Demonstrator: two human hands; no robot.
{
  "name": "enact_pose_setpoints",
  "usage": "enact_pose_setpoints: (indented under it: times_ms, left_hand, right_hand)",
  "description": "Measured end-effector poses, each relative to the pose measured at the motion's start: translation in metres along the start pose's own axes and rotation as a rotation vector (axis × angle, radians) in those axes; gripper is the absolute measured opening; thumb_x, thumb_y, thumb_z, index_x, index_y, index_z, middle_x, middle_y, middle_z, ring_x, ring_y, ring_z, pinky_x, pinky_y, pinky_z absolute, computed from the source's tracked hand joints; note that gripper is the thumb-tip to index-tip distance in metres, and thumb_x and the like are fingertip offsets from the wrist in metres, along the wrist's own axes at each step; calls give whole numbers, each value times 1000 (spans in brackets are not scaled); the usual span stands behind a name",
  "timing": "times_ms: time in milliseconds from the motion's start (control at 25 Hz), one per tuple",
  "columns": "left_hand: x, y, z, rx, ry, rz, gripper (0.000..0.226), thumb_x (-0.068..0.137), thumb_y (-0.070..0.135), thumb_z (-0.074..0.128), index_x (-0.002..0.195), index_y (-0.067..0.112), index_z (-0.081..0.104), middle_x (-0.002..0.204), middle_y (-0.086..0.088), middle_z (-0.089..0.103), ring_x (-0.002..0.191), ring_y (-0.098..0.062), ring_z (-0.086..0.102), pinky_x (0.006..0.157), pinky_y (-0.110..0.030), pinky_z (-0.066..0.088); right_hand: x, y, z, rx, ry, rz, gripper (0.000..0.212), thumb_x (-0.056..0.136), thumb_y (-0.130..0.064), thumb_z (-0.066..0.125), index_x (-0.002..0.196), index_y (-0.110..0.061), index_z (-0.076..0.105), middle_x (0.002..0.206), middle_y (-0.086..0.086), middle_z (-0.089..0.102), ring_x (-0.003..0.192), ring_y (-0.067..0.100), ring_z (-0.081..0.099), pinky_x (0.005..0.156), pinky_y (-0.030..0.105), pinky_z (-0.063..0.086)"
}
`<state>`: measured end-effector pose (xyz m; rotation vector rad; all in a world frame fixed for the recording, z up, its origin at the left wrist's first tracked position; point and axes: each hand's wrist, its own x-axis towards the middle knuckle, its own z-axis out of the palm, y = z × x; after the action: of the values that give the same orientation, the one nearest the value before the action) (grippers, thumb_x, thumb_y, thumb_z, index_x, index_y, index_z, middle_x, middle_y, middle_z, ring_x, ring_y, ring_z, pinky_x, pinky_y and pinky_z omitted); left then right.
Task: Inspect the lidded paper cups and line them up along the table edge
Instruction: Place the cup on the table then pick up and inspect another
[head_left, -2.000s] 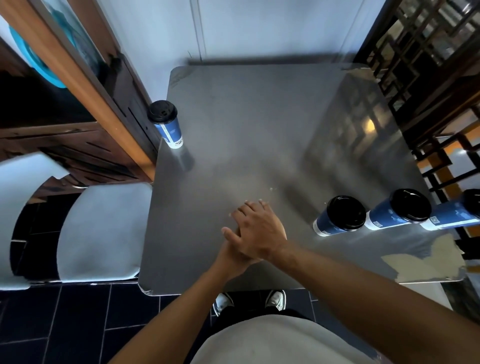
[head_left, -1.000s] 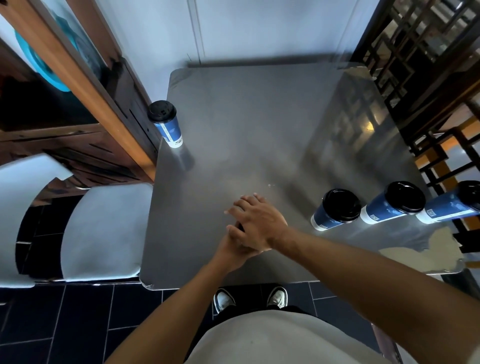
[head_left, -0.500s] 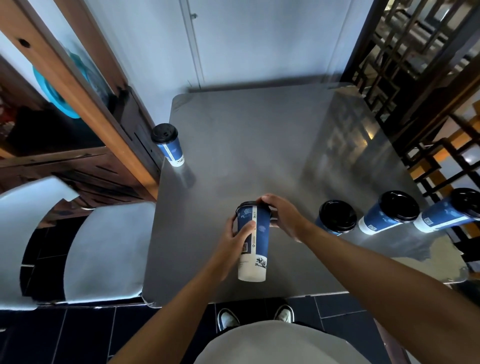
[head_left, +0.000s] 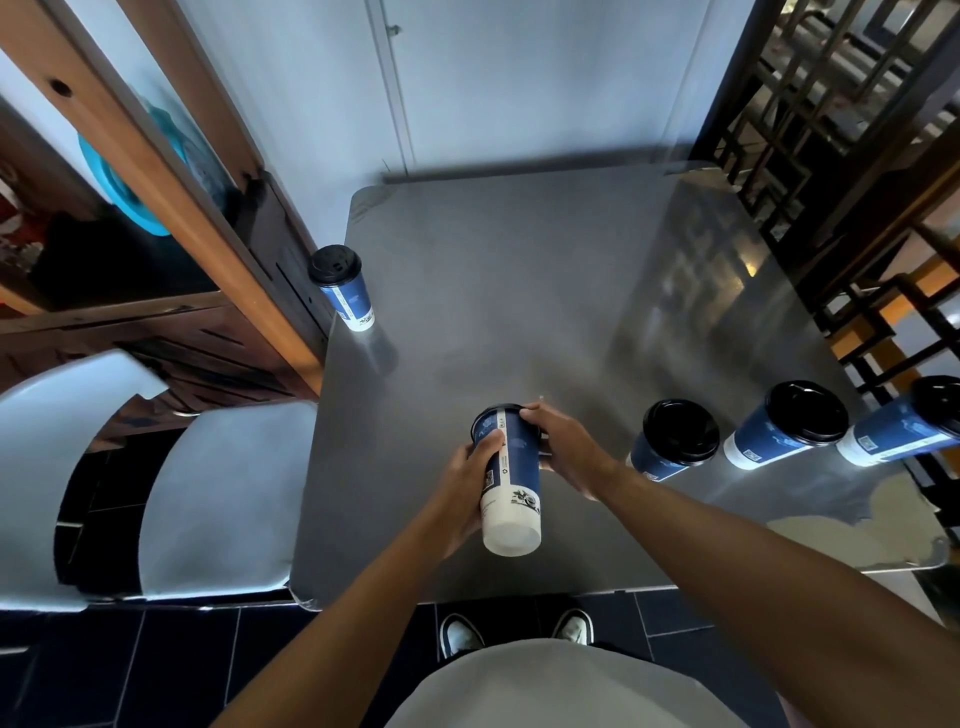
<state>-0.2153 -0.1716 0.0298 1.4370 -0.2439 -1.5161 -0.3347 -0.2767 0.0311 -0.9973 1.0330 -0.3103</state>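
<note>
I hold a blue paper cup (head_left: 511, 478) tipped toward me above the grey table (head_left: 519, 291), its white base facing the camera and its lid end pointing away. My left hand (head_left: 470, 480) wraps the cup's side. My right hand (head_left: 563, 447) grips the lid end, which it hides. Three more blue cups with black lids stand in a row on the right: the first cup (head_left: 670, 441), the second cup (head_left: 784, 426) and the third cup (head_left: 904, 428). A further lidded cup (head_left: 343, 286) stands alone at the table's left edge.
A wooden cabinet (head_left: 171, 197) flanks the table on the left, with two white chairs (head_left: 223, 499) below it. A dark wooden lattice screen (head_left: 831, 130) runs along the right side. A pale worn patch (head_left: 852, 525) marks the table's near right corner. My shoes (head_left: 514, 631) show below the edge.
Two seconds ago my hands rested stacked on the table with no cup visible between them. They now hold a cup lifted and tipped toward me. The other cups have not moved.
</note>
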Motion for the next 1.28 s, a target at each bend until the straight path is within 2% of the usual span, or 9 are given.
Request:
enact_pose_setpoints:
  times_ms: [120, 280, 560, 680, 760, 880, 1040, 1200, 1280]
  left_hand:
    - [-6, 2, 5, -47, 12, -75, 50, 101, 37, 57, 130, -3, 58, 113, -35, 68, 84, -36, 68, 70, -41, 60]
    - [-4, 4, 9, -172, 49, -101, 54, 99, 42, 56, 130, -3, 60, 93, -20, 70, 66, -28, 68, 59, -35, 58]
    - [3, 0, 9, -216, 34, -102, 64, 97, 46, 58, 138, -3, 55, 113, -25, 65, 82, -35, 66, 77, -43, 57]
    - [8, -1, -1, 75, 78, -108, 70, 89, 59, 64, 137, 8, 54, 121, -20, 70, 100, -41, 71, 88, -54, 59]
    - [8, 2, -3, 246, 146, -74, 76, 78, 64, 70, 135, 18, 50, 121, -16, 70, 99, -37, 75, 83, -56, 62]
    - [15, 2, -2, 101, 121, -61, 82, 68, 55, 77, 134, 14, 48, 121, -20, 69, 96, -40, 75, 84, -60, 60]
    - [17, 2, -2, -270, -35, -66, 88, 66, 49, 78, 133, -4, 58, 106, -23, 71, 78, -32, 71, 68, -39, 61]
    - [23, -1, -2, -270, -95, -59, 91, 61, 55, 76, 130, -2, 62, 96, -16, 74, 74, -28, 72, 64, -35, 59]
    - [20, 0, -6, -132, -92, -104, 93, 61, 67, 71, 129, 4, 67, 98, -15, 75, 77, -30, 73, 63, -39, 59]
  right_hand:
    - [-1, 10, -1, 42, 18, 23, 23, 103, -27, 49, 117, -12, 59, 104, 9, 60, 94, 22, 56, 84, 36, 47]
    - [-1, 16, 6, 278, 63, 58, 14, 101, -24, 53, 108, -14, 60, 103, 10, 59, 87, 25, 58, 79, 36, 49]
    - [3, 23, 14, 430, 99, 77, 16, 98, -23, 58, 108, -12, 63, 113, 14, 61, 90, 30, 64, 101, 54, 48]
    - [4, 21, 10, 369, 121, 59, 17, 96, -26, 61, 108, -14, 64, 112, 13, 63, 93, 29, 64, 103, 54, 48]
    - [5, 18, 10, 208, 124, 28, 25, 96, -29, 63, 113, -12, 63, 115, 17, 66, 95, 26, 64, 99, 49, 52]
    - [5, 14, 15, 32, 112, -13, 34, 98, -36, 60, 119, -10, 61, 119, 17, 68, 99, 24, 65, 98, 48, 54]
    - [0, 9, 17, 224, 85, 77, 36, 102, -35, 49, 122, -7, 60, 111, 14, 64, 86, 25, 66, 74, 36, 56]
    - [-1, 10, 16, 304, 91, 111, 48, 103, -31, 47, 136, 4, 52, 137, 27, 58, 102, 34, 63, 105, 54, 48]
    - [-3, 10, 16, 302, 98, 106, 48, 104, -30, 46, 137, 4, 51, 139, 29, 56, 103, 35, 61, 108, 56, 43]
